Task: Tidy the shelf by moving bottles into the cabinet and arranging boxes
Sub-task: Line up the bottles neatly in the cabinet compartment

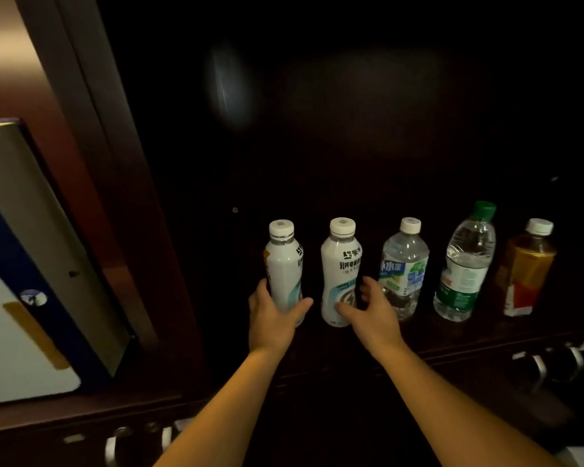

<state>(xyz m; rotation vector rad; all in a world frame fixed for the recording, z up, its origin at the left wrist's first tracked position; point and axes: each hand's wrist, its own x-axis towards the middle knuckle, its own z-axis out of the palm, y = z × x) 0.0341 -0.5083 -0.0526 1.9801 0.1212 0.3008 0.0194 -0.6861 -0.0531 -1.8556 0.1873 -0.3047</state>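
Several bottles stand in a row on a dark cabinet shelf (452, 342). My left hand (272, 315) is wrapped around the base of the leftmost white bottle (284, 264). Beside it, my right hand (373, 313) is spread around the lower part of the second white bottle (339, 264), fingers apart, thumb near its base. To the right stand a clear water bottle with a white cap (403, 264), a taller clear bottle with a green cap (464, 264) and an amber tea bottle (526, 267).
A blue-edged white box (31, 264) leans in the compartment at left, behind a dark wooden divider (115, 197). Metal drawer handles (560, 362) show below the shelf at right, and another metal handle (115, 443) at lower left. The cabinet's back is very dark.
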